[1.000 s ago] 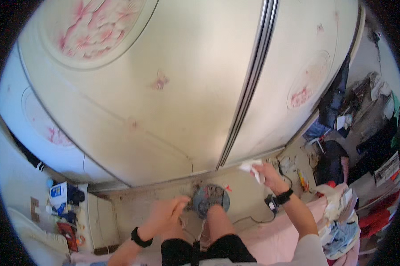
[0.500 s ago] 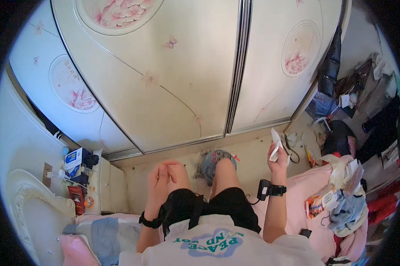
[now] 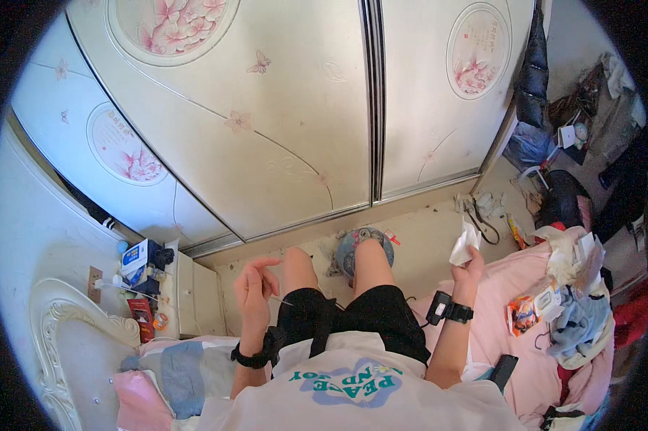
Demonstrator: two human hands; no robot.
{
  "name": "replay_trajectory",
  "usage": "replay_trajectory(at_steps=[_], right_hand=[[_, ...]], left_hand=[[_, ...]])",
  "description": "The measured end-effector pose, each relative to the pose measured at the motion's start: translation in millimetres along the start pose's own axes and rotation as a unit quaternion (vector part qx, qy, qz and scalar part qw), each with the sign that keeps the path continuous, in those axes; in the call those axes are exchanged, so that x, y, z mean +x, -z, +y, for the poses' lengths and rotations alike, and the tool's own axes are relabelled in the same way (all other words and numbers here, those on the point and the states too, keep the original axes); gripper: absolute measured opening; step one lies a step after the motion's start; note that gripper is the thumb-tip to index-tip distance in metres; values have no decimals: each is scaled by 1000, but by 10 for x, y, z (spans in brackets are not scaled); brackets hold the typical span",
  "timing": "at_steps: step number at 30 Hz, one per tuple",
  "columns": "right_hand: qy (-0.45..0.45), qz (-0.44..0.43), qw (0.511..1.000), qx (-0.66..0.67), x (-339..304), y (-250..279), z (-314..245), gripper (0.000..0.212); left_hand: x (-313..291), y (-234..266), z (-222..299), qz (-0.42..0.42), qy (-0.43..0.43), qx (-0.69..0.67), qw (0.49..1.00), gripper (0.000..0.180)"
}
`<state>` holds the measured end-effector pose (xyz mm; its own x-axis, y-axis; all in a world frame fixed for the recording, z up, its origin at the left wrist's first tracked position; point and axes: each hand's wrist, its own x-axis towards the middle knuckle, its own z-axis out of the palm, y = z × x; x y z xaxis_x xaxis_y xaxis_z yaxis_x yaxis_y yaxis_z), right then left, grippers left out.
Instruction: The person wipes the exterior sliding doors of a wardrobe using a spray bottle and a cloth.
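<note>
My right hand (image 3: 469, 269) is closed on a crumpled white tissue (image 3: 465, 243), which stands up from the fingers above the pink bedding. My left hand (image 3: 255, 286) hovers just beside my left knee, its fingers loosely bent and apart, with nothing visible in it. Dark bands circle both wrists, and a small black box (image 3: 439, 309) is strapped on the right one. I sit with bare knees in black shorts (image 3: 381, 316). Beyond my knees a round blue-grey patterned object (image 3: 349, 253) rests on the floor, partly hidden by my right knee.
A cream sliding-door wardrobe (image 3: 288, 108) stands ahead. To the left is a cluttered nightstand (image 3: 198, 294) by the carved headboard (image 3: 83, 309). On the pink bedding (image 3: 482, 337) at right lie a black phone-like object (image 3: 506, 370), an orange packet (image 3: 523, 314) and clothes (image 3: 579, 320). A dark strap (image 3: 485, 223) lies on the floor.
My left hand has lifted away from my left knee and its fingers have spread. My right hand, still holding the tissue, has shifted right and slightly down. The whole view has tilted a little.
</note>
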<state>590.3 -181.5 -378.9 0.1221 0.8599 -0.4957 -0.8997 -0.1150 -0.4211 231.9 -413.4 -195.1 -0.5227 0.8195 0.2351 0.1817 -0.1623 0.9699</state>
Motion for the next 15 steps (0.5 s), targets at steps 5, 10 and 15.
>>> replay_trajectory(at_steps=[5, 10, 15], right_hand=[[361, -77, 830, -419, -153, 251, 1, 38], [5, -78, 994, 77, -243, -19, 25, 38], [65, -89, 994, -2, -207, 0, 56, 36]], left_hand=[[5, -28, 61, 43, -36, -18, 998, 44], [-57, -65, 36, 96, -46, -32, 994, 44], [-146, -101, 150, 116, -77, -48, 989, 45]])
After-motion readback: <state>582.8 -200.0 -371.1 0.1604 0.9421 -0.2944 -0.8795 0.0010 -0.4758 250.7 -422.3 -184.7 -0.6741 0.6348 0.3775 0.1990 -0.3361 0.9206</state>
